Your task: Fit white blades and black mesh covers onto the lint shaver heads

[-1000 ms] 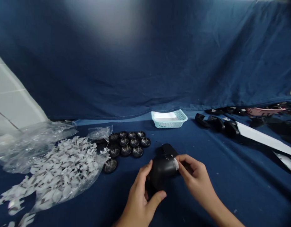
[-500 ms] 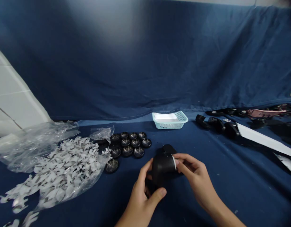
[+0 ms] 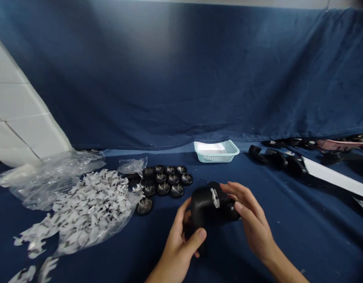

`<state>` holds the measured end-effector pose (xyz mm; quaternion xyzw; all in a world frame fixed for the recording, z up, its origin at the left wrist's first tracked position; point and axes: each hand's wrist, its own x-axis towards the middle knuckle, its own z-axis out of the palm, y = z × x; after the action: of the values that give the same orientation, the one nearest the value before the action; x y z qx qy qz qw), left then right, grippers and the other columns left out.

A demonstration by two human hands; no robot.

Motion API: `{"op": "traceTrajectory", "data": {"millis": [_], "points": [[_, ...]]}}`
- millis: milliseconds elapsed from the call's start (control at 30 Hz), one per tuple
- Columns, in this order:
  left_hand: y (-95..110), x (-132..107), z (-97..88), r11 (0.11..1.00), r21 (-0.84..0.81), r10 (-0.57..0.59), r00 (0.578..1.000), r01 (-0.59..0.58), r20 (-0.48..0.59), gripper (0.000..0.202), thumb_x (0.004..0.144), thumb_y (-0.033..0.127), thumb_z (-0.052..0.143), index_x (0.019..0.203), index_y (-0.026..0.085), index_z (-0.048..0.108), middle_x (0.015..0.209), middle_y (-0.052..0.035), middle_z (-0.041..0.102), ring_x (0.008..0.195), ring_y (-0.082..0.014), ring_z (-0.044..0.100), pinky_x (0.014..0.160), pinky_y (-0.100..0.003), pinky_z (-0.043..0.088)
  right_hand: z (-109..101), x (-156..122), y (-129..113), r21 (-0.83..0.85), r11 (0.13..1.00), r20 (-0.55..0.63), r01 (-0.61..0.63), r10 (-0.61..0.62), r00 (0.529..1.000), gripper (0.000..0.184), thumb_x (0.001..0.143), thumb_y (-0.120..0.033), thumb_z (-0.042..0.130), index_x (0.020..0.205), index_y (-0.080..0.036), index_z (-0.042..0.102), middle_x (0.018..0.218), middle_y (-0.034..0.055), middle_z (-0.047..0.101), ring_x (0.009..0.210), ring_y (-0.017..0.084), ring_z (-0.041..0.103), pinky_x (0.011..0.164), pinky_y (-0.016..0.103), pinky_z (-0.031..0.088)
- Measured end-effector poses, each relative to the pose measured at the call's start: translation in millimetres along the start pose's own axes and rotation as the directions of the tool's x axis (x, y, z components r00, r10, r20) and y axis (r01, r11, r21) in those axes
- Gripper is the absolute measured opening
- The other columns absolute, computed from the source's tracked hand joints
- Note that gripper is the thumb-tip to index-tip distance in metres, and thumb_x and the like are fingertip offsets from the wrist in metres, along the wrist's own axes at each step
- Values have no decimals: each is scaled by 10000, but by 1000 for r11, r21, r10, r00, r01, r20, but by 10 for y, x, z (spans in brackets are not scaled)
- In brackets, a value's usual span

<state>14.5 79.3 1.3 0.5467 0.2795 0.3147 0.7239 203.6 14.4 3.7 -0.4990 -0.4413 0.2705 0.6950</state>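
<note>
Head view: left hand [image 3: 180, 239] is wrapped round the black elbow [image 3: 200, 198] near centre, white clip [image 3: 215, 197] on its right end. Right hand [image 3: 253, 220] is half open by a black disc [image 3: 231, 210] just right; can't tell if it has hold. I'd brace the elbow firmly, fingers off that end, and check the clip sits evenly. Blue cloth [image 3: 311, 228] below, clip heap [image 3: 90, 208] left, disc rows [image 3: 163, 188] left of centre, basket [image 3: 216, 158] far, curtain [image 3: 181, 78] behind, white tiles [image 3: 30, 104] far left.
</note>
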Motion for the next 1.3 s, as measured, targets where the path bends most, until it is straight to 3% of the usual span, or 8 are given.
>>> {"op": "traceTrajectory", "data": {"millis": [167, 367, 533, 700, 833, 967, 1200, 1300], "points": [[115, -40, 85, 970, -226, -102, 993, 88, -51, 544, 836, 336, 680, 1332, 297, 458, 1236, -65, 594, 833, -164, 609, 562, -212, 445, -9, -19, 13, -223, 973, -31, 53, -61, 998, 369, 961, -413, 432, 1309, -293, 467, 1273, 51, 624, 1221, 230, 536, 1029, 378, 384], [82, 101, -72, 755, -583, -365, 931, 300, 5, 416, 876, 499, 530, 1067, 138, 609, 993, -110, 674, 534, -144, 567, 403, -237, 336, 135, 499, -20, -712, 699, 56, 68, -40, 998, 312, 972, -417, 418, 1038, -211, 642, 1059, 55, 710, 1031, 220, 645, 902, 339, 489], [152, 210, -304, 674, -717, -242, 970, 179, 14, 369, 887, 461, 515, 994, 124, 620, 905, -105, 683, 508, -115, 504, 417, -220, 283, 659, 1260, 84, -857, 496, 265, 142, 187, 946, 247, 895, -322, 640, 1087, -165, 637, 1063, 62, 678, 965, 215, 648, 882, 420, 508], [203, 224, -423, 647, -752, -146, 988, 127, 41, 370, 894, 462, 507, 980, 121, 625, 923, -110, 681, 512, -110, 489, 432, -224, 267, 1068, 1389, 300, -919, 374, 263, 125, 345, 901, 223, 928, -294, 610, 1101, -154, 619, 1110, 67, 642, 971, 210, 641, 846, 410, 534], [161, 209, -411, 641, -755, -128, 989, 141, 76, 389, 901, 466, 483, 985, 118, 635, 920, -108, 681, 523, -125, 514, 432, -230, 259, 1036, 1291, 249, -896, 434, 240, 92, 300, 923, 242, 928, -290, 607, 1129, -155, 605, 1145, 74, 626, 998, 219, 627, 869, 434, 521], [130, 181, -371, 643, -752, -72, 989, 146, 130, 436, 910, 468, 435, 976, 101, 660, 959, -115, 679, 561, -148, 550, 445, -252, 305, 774, 1285, -76, -776, 627, 212, 67, 160, 964, 289, 901, -309, 616, 1153, -167, 609, 1100, 66, 627, 995, 245, 623, 882, 424, 498], [91, 157, -322, 651, -737, 25, 965, 181, 260, 535, 900, 505, 395, 982, 60, 680, 951, -136, 677, 551, -152, 559, 442, -266, 351, 537, 887, -713, -244, 965, 228, 92, -35, 973, 272, 852, -368, 602, 1076, -268, 485, 1210, 53, 590, 1043, 221, 609, 886, 352, 489], [73, 149, -306, 662, -728, 40, 962, 177, 270, 520, 890, 508, 416, 977, 69, 682, 932, -140, 681, 533, -151, 568, 433, -257, 346, 585, 680, -790, -5, 992, 252, 127, -122, 960, 330, 758, -273, 724, 966, -270, 468, 1164, 54, 588, 1067, 239, 578, 891, 360, 478]]}}
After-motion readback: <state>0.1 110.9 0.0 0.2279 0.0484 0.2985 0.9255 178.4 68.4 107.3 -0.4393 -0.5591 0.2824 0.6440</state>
